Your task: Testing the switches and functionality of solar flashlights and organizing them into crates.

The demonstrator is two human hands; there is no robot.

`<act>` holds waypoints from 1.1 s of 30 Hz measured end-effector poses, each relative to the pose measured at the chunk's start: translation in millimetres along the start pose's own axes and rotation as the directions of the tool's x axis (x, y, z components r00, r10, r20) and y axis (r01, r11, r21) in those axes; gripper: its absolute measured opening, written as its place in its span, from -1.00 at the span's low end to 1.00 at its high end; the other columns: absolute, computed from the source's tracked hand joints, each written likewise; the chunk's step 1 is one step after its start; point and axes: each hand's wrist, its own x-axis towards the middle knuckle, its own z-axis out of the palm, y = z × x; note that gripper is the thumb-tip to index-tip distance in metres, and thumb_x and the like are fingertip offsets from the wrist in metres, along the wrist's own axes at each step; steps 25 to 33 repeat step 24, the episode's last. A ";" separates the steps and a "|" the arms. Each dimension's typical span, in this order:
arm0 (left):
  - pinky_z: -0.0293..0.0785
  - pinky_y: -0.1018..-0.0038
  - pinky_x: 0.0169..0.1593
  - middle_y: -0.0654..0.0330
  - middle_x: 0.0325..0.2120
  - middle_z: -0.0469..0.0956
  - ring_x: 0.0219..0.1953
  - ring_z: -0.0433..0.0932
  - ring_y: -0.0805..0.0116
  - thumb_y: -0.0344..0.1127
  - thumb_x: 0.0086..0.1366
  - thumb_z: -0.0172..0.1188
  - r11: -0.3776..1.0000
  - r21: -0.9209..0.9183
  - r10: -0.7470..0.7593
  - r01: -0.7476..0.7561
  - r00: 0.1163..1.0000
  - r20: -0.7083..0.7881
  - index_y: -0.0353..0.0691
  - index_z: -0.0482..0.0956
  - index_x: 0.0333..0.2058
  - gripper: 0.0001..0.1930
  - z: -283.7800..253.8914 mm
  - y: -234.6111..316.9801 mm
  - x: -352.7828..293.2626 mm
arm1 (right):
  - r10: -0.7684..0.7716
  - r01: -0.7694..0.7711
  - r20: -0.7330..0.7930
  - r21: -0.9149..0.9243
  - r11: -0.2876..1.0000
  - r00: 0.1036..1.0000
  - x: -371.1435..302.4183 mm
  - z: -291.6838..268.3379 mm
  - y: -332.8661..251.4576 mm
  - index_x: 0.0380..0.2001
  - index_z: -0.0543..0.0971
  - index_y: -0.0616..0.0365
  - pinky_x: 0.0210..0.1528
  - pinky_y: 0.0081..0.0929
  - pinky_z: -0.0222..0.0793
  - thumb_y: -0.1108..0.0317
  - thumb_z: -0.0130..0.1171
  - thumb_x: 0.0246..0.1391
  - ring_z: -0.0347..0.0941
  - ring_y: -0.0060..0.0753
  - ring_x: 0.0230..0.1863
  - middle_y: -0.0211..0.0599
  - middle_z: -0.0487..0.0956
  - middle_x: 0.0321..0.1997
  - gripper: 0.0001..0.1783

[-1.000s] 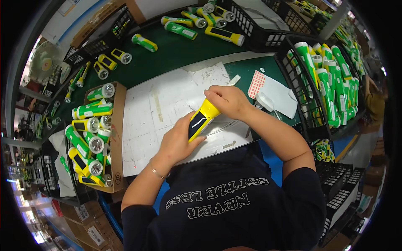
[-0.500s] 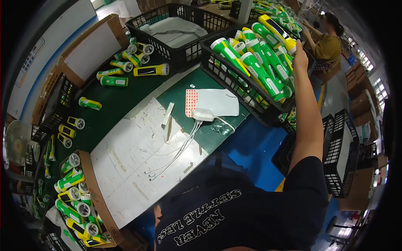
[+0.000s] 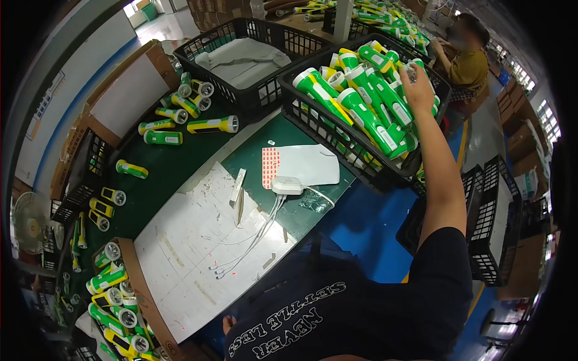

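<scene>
At the upper right, my right hand point(image 3: 419, 90) reaches over a black plastic crate point(image 3: 337, 141) heaped with green, white and yellow flashlights point(image 3: 367, 114). Its thumb and fingers curve around the clear-lensed head of a flashlight point(image 3: 412, 73) at the far right of the heap; the hand covers much of that flashlight. Only a small part of my left hand point(image 3: 228, 323) shows, low beside my dark shirt near the table's front edge. Its fingers are mostly hidden, and nothing shows in it.
A white multi-cable charger point(image 3: 287, 185) lies on a green-topped table point(image 3: 241, 144) with a white sheet point(image 3: 198, 240). More flashlights lie left, some in a cardboard box point(image 3: 144, 295). Behind stands another black crate point(image 3: 265, 90). A person point(image 3: 469, 60) sits at the far right.
My right hand has come down and slightly left into the heap. The yellow flashlight it held up above the crate is no longer raised. A bit more of my left hand shows.
</scene>
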 end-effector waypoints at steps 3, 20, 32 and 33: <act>0.34 0.35 0.00 0.04 -0.12 0.47 -0.05 0.41 0.22 -0.13 0.33 -0.08 0.999 -0.026 -0.040 0.041 0.999 0.007 -0.32 0.42 -0.03 -0.60 0.8 -0.2 0.3 | -0.190 0.190 0.014 0.000 0.982 0.982 -5.0 10.3 -29.2 0.07 0.37 -0.07 -0.08 -0.23 0.36 -0.20 0.03 0.00 0.43 -0.13 -0.02 -0.22 0.49 -0.01 -0.36; 0.23 0.38 0.10 0.05 -0.07 0.43 0.01 0.37 0.24 -0.15 0.31 -0.05 0.889 -0.082 0.432 -0.450 0.885 -0.176 -0.28 0.40 -0.01 -0.62 59.9 -28.0 -77.8 | -0.229 0.320 0.407 -0.170 0.932 0.884 109.2 93.5 52.3 0.18 0.27 0.07 0.15 -0.25 0.17 -0.30 -0.09 0.00 0.28 -0.03 0.16 -0.02 0.37 0.15 -0.18; 0.09 0.38 0.24 0.06 0.05 0.35 0.13 0.29 0.22 -0.15 0.27 0.03 0.778 0.093 0.626 -0.621 0.757 -0.186 -0.26 0.35 0.05 -0.56 66.9 22.2 -100.6 | -0.221 0.330 0.411 -0.218 0.918 0.885 135.6 118.3 80.8 0.18 0.28 0.14 0.16 -0.27 0.17 -0.33 -0.07 -0.02 0.30 -0.09 0.16 -0.04 0.38 0.14 -0.13; 0.09 0.38 0.24 0.06 0.05 0.35 0.13 0.29 0.22 -0.15 0.27 0.03 0.778 0.093 0.626 -0.621 0.757 -0.186 -0.26 0.35 0.05 -0.56 66.9 22.2 -100.6 | -0.221 0.330 0.411 -0.218 0.918 0.885 135.6 118.3 80.8 0.18 0.28 0.14 0.16 -0.27 0.17 -0.33 -0.07 -0.02 0.30 -0.09 0.16 -0.04 0.38 0.14 -0.13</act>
